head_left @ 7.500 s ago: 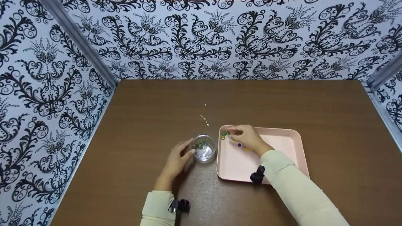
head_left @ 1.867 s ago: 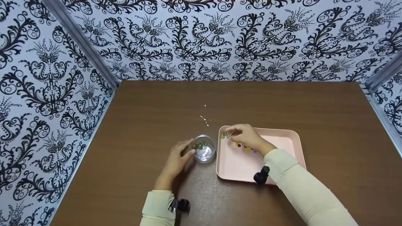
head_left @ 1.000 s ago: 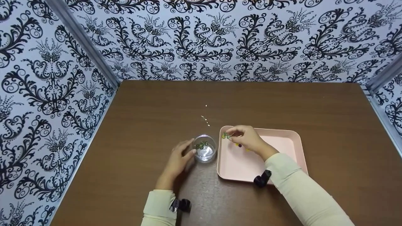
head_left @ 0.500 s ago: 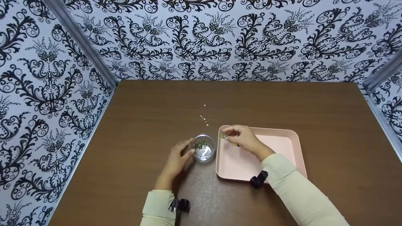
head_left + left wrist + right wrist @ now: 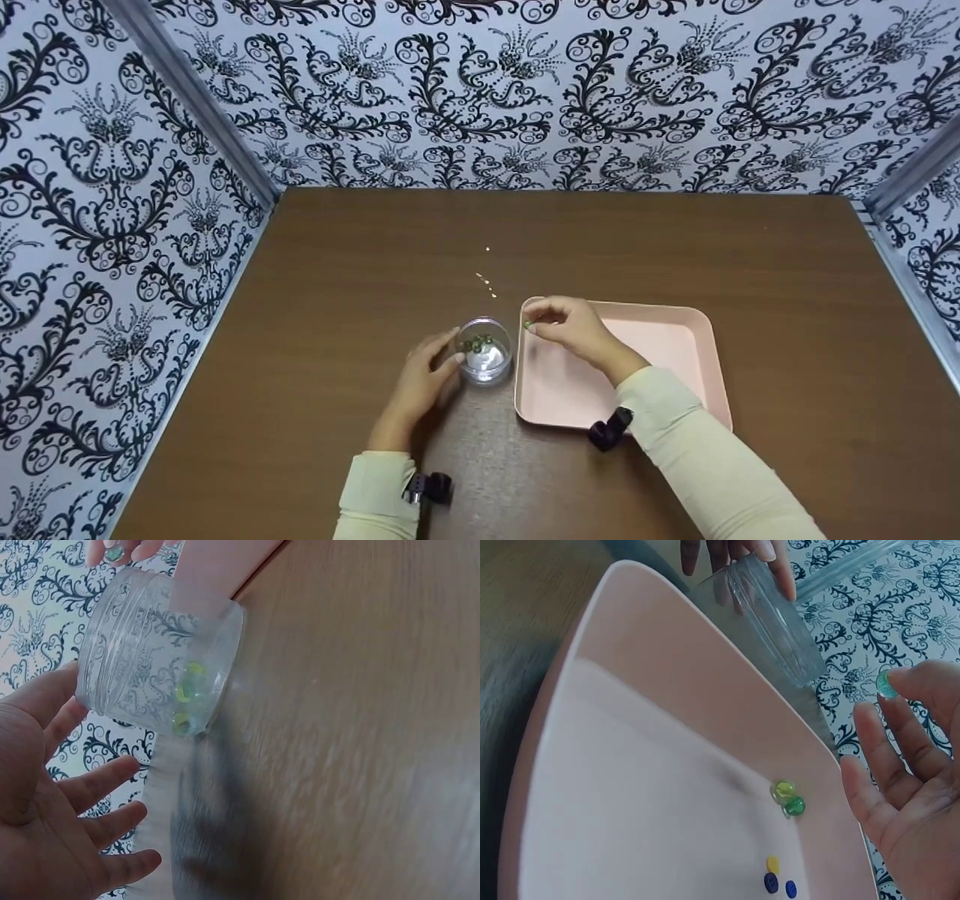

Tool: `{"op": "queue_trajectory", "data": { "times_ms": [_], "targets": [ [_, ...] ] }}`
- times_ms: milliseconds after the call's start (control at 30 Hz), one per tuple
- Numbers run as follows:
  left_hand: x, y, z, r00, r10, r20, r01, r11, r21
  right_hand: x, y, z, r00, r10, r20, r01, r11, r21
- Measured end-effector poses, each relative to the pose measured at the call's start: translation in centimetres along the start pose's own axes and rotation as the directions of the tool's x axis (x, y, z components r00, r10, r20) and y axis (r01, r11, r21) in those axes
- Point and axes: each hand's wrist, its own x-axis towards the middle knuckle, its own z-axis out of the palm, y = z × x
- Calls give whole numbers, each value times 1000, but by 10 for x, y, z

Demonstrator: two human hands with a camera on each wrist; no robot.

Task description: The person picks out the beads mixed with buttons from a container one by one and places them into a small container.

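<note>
A clear plastic jar (image 5: 487, 375) stands on the table, with several green and yellow glass marbles (image 5: 193, 694) at its bottom. My left hand (image 5: 420, 379) touches its left side near the rim with thumb and index finger, while the other fingers spread straight in the left wrist view. Just above the left end of a pink tray (image 5: 660, 345), my right hand (image 5: 577, 330) pinches a green marble (image 5: 885, 684) between thumb and a fingertip. Two more marbles (image 5: 789, 799) lie in the tray along its wall. Close by are small yellow and dark blue button-like discs (image 5: 771, 883), hidden by the right hand in the head view.
The jar stands just left of the tray's raised wall. Several small pale specks (image 5: 487, 283) mark the brown wooden table (image 5: 360, 270) behind the jar. Patterned panels (image 5: 487, 90) close off the back and the sides.
My right hand has shifted left toward the tray's left wall with a green marble in its fingertips, and now covers the tray's other marbles and discs. My left hand and the jar have stayed put.
</note>
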Motion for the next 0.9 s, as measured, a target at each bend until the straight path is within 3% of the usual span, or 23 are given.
{"op": "queue_trajectory", "data": {
  "times_ms": [667,900],
  "targets": [
    [-1,0,0,1000,-12,7,12,1000,6,0,-7,12,1000,-21,22,20,999,35],
    [-1,1,0,1000,11,-1,-11,1000,17,-1,-9,19,998,-40,42,39,999,21]
  ]
}}
